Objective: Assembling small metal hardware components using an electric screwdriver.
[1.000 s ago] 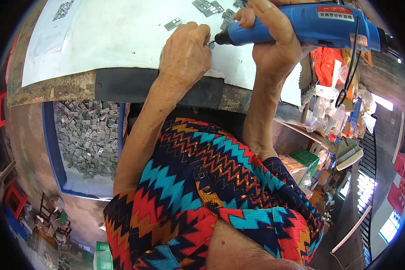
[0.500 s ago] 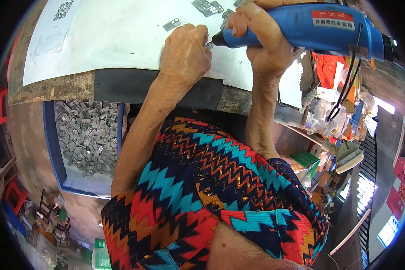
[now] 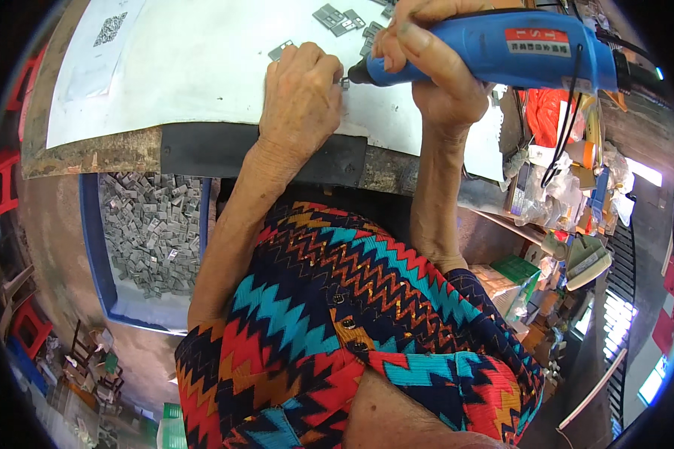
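My right hand (image 3: 445, 71) is wrapped round a blue electric screwdriver (image 3: 502, 46), held nearly level with its black nose pointing left. Just beyond that nose, a small grey metal piece (image 3: 344, 84) shows at the fingertips of my left hand (image 3: 301, 97). The left fingers are curled and pinched on it, and most of the piece is hidden behind them. The screwdriver tip meets the piece or comes very close to it. Flat grey rectangular pieces (image 3: 338, 19) lie on the white sheet (image 3: 180, 67) past my hands, and one more grey piece (image 3: 280, 50) lies beside my left knuckles.
Below the table edge at left stands a blue-walled bin (image 3: 95, 247) heaped with many small grey pieces (image 3: 153, 232). A black strip (image 3: 210, 157) covers part of the near table edge. Plastic bags and a red bag (image 3: 544, 116) crowd the right, by the hanging black cord (image 3: 569, 127).
The screwdriver has shifted slightly left and its nose slightly lower, near the left fingertips. My left hand keeps its pinch. The whole view has moved a little.
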Available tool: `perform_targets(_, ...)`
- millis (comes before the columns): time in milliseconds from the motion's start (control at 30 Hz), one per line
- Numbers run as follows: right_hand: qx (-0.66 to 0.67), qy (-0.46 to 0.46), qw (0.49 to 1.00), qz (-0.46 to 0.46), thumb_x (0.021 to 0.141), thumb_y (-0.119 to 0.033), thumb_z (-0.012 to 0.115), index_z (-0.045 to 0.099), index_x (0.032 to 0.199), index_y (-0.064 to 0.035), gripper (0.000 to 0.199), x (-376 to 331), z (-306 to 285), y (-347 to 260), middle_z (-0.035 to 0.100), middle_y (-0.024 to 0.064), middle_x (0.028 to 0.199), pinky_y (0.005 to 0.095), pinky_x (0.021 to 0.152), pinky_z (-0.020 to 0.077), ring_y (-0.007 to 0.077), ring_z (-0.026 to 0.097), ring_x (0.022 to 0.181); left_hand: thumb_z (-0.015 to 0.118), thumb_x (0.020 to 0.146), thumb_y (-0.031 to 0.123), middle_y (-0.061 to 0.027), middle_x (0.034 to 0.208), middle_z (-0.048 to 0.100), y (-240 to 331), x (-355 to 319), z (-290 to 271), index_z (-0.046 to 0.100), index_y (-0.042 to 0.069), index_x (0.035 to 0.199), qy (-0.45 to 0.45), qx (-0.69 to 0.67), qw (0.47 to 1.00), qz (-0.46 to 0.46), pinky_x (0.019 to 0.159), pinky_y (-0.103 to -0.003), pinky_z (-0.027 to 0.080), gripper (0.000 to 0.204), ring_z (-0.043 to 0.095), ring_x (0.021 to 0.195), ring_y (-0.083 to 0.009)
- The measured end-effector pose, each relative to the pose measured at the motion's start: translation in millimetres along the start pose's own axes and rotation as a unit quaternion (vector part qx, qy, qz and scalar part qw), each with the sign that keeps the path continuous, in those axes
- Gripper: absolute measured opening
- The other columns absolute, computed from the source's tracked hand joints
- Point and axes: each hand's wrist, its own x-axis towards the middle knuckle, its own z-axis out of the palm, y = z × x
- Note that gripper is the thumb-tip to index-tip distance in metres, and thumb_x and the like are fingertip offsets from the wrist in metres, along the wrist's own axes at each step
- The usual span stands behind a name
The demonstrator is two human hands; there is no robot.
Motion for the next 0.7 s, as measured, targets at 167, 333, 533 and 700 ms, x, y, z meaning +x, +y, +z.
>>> perform_targets(167,0.003,0.015,1.000,-0.003,0.067,0.006,0.061,0.045,0.088,0.0003,0.027,-8.3,1.6,-9.0,0.051,0.0120,0.072,0.0258,0.046,0.0460,0.0156,0.053,0.054,0.061,0.064,0.004,-0.0085,0.078,0.049,-1.1,1.7,0.2,0.056,0.003,0.074,-0.018,-0.004,1.000,-0.004,0.069,-0.037,0.038,0.011,0.047,0.078,-0.0247)
perform_targets(333,0.035,-0.077,0.992,-0.095,0.071,-0.001,0.046,0.051,0.095,0.0021,0.024,-6.9,-33.7,-23.6,0.052,0.0193,0.083,0.0433,0.061,0.0441,0.0220,0.051,0.057,0.058,0.065,0.003,-0.0098,0.077,0.050,2.0,1.1,-0.5,0.057,0.002,0.073,-0.003,-0.019,1.000,-0.007,0.068,-0.037,0.038,0.008,0.047,0.076,-0.0252)
perform_targets(533,0.072,0.015,0.991,-0.115,0.074,0.003,0.048,0.044,0.095,0.0072,0.021,-23.4,-44.2,-27.1,0.051,0.0217,0.083,0.0388,0.060,0.0492,0.0188,0.053,0.055,0.059,0.063,0.004,-0.0105,0.075,0.051,-2.6,-1.0,0.5,0.057,0.001,0.072,-0.010,0.006,1.000,-0.022,0.067,-0.037,0.037,0.009,0.048,0.076,-0.0253)
perform_targets(700,0.073,0.061,0.993,-0.069,0.075,-0.007,0.047,0.052,0.097,0.0009,0.025,-36.9,-52.8,-33.6,0.050,0.0175,0.084,0.0401,0.065,0.0399,0.0184,0.049,0.057,0.059,0.065,0.005,-0.0101,0.075,0.050,-2.8,-0.9,-1.8,0.056,0.000,0.080,0.023,0.059,0.997,-0.047,0.066,-0.037,0.037,0.016,0.048,0.075,-0.0252)
